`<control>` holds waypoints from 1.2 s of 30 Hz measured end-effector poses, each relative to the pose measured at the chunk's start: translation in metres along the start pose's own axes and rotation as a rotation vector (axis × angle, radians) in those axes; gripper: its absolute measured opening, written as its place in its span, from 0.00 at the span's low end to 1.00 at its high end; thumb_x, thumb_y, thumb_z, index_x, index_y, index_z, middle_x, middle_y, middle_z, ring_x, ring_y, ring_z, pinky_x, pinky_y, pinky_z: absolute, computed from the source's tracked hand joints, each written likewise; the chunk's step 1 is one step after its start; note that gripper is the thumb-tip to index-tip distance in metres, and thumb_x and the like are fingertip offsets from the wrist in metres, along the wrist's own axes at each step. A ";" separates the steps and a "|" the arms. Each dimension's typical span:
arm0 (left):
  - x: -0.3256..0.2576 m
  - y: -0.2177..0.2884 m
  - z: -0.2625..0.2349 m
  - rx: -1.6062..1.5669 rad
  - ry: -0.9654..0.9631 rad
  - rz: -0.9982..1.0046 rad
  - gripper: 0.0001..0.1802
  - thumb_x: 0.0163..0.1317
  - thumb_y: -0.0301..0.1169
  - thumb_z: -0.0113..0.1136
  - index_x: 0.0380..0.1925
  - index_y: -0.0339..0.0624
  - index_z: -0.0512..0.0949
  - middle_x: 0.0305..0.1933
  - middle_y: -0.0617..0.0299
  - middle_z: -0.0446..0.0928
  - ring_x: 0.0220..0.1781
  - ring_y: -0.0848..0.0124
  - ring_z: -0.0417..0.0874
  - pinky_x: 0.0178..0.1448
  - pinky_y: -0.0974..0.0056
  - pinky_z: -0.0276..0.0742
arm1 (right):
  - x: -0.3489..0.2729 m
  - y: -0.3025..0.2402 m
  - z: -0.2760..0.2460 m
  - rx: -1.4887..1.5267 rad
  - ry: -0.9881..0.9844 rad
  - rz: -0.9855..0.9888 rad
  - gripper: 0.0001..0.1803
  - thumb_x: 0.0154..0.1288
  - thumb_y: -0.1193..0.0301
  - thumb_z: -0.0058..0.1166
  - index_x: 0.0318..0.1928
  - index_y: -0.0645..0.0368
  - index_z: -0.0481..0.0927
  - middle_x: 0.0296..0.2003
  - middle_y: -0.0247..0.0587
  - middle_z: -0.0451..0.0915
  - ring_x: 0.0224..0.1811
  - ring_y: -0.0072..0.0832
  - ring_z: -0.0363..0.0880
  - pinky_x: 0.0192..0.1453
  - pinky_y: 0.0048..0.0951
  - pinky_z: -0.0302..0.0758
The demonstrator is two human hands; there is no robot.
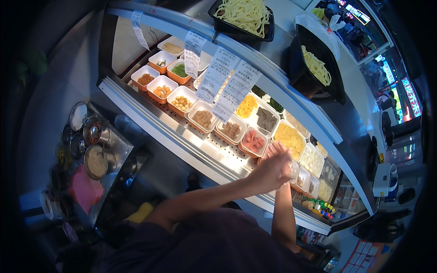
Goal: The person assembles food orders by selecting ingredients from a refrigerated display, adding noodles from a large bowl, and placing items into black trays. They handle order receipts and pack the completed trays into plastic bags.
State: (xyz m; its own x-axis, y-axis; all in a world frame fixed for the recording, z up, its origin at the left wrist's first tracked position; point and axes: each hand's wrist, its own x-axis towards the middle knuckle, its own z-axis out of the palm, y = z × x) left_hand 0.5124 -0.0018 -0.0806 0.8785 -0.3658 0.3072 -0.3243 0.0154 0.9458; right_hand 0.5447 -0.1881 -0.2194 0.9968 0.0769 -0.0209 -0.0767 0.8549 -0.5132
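Crowding together over the display case [159, 129], toward its right end, both hands are in tight! The left hand [269, 174] is curled in front, seemingly closed on clear crinkled film [290, 170]; the right hand [276, 149] sits mostly behind it, fingers up and looking film-covered, and whether it grips anything, I cannot tell. Left of the case, on a metal side counter, a pot of pale grains [96, 162] stands near a pink sheet [86, 189]. Inside the case, right by the fingers, a tub of pink slices [254, 141], with a tray of yellow slices [290, 138] beyond! Paper slips [217, 77] dangle from the case's upper edge; above that, black boxes [300, 86] hold pale noodles [315, 66]. Well past the case, at right, glows a lit sign [411, 97].
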 end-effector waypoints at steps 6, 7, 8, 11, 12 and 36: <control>0.068 0.102 -0.112 -0.748 0.321 -0.150 0.47 0.64 0.51 0.70 0.68 0.41 0.50 0.64 0.41 0.64 0.57 0.54 0.82 0.49 0.55 0.88 | -0.059 -0.041 -0.026 -0.733 0.459 0.100 0.48 0.74 0.39 0.49 0.72 0.73 0.61 0.66 0.59 0.72 0.66 0.44 0.76 0.66 0.41 0.77; 0.077 0.108 -0.113 -0.761 0.316 -0.190 0.47 0.65 0.52 0.69 0.68 0.43 0.49 0.64 0.40 0.64 0.58 0.54 0.82 0.49 0.55 0.88 | -0.068 -0.042 -0.032 -0.770 0.488 0.101 0.48 0.74 0.39 0.49 0.71 0.73 0.62 0.65 0.58 0.73 0.64 0.43 0.78 0.65 0.40 0.77; 0.084 0.114 -0.115 -0.773 0.316 -0.231 0.47 0.66 0.52 0.68 0.69 0.44 0.47 0.64 0.40 0.64 0.60 0.55 0.81 0.49 0.56 0.88 | -0.076 -0.043 -0.037 -0.806 0.516 0.106 0.47 0.74 0.39 0.49 0.71 0.73 0.63 0.64 0.57 0.74 0.63 0.43 0.79 0.63 0.39 0.78; 0.096 0.134 -0.124 -0.857 0.268 -0.363 0.49 0.65 0.58 0.66 0.69 0.45 0.46 0.64 0.41 0.66 0.59 0.55 0.82 0.46 0.54 0.89 | -0.092 -0.042 -0.051 -0.851 0.590 0.105 0.41 0.75 0.42 0.51 0.66 0.70 0.70 0.56 0.54 0.81 0.55 0.40 0.84 0.56 0.34 0.80; 0.099 0.133 -0.123 -0.809 0.264 -0.394 0.51 0.63 0.60 0.65 0.69 0.45 0.46 0.61 0.42 0.67 0.56 0.57 0.83 0.44 0.54 0.89 | -0.096 -0.040 -0.055 -0.852 0.591 0.096 0.37 0.76 0.44 0.52 0.64 0.69 0.72 0.54 0.53 0.82 0.52 0.40 0.85 0.53 0.34 0.81; 0.133 0.141 -0.106 -0.283 0.535 -0.296 0.23 0.66 0.44 0.61 0.51 0.39 0.68 0.57 0.43 0.65 0.57 0.50 0.73 0.64 0.52 0.69 | -0.094 -0.021 -0.072 -0.983 0.548 0.187 0.23 0.76 0.55 0.56 0.54 0.65 0.80 0.44 0.51 0.86 0.40 0.37 0.87 0.41 0.31 0.83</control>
State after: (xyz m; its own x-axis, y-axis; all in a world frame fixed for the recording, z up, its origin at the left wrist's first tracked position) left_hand 0.6204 0.0507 0.1051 0.9926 0.1178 -0.0281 -0.0030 0.2555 0.9668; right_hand 0.4540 -0.2504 -0.2686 0.8653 -0.2802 -0.4156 -0.4154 0.0632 -0.9074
